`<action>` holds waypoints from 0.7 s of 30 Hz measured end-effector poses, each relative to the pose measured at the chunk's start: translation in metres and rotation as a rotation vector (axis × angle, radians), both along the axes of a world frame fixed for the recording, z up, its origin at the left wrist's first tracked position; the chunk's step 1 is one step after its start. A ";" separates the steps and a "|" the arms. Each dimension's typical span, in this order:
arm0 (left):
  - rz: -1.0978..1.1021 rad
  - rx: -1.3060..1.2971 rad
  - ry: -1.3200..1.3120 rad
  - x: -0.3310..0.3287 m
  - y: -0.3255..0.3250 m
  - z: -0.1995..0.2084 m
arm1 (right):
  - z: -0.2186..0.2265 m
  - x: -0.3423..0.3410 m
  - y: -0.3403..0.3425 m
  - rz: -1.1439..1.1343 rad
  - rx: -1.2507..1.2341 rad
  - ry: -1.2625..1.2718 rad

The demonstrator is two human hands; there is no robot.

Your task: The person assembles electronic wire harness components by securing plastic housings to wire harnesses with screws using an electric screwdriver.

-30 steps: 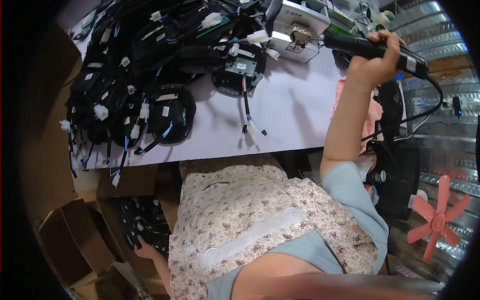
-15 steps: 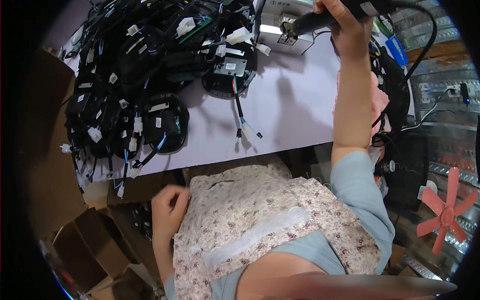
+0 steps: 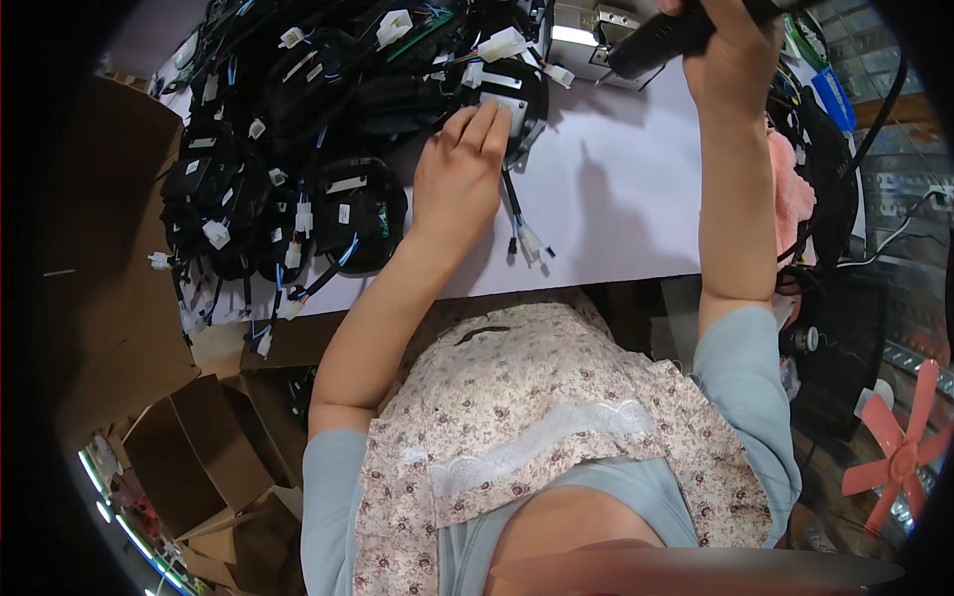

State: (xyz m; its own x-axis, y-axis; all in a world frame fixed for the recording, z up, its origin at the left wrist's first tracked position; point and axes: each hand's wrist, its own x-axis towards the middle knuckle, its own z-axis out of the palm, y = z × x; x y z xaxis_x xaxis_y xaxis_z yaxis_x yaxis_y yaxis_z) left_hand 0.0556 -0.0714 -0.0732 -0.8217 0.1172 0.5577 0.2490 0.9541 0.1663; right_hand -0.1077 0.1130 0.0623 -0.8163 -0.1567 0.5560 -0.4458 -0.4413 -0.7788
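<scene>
We find the left hand [image 3: 459,179] laid flat, fingers extended, on a round black module [image 3: 507,99] at the white table [image 3: 616,199] centre, gripping nothing. The right hand [image 3: 730,55] is closed around a black power driver [image 3: 666,35]. We judge the module rigid, light; best held by its rim, clear of its trailing wires [image 3: 522,233].

We look straight down from a head-worn fisheye camera, close over our own chest and forearms, facing the white tabletop [image 3: 616,199] ahead; edges bend toward the dark rim, and only this one view is given
</scene>
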 end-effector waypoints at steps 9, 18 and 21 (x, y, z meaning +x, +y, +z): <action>-0.074 -0.004 -0.154 0.003 -0.009 0.014 | -0.028 0.026 0.032 0.193 -0.250 -0.120; -0.071 -0.002 -0.317 0.010 0.001 0.025 | -0.036 0.056 0.025 0.074 -0.075 -0.058; -0.075 0.031 -0.365 0.013 0.007 0.026 | -0.038 0.064 0.022 0.119 0.003 -0.135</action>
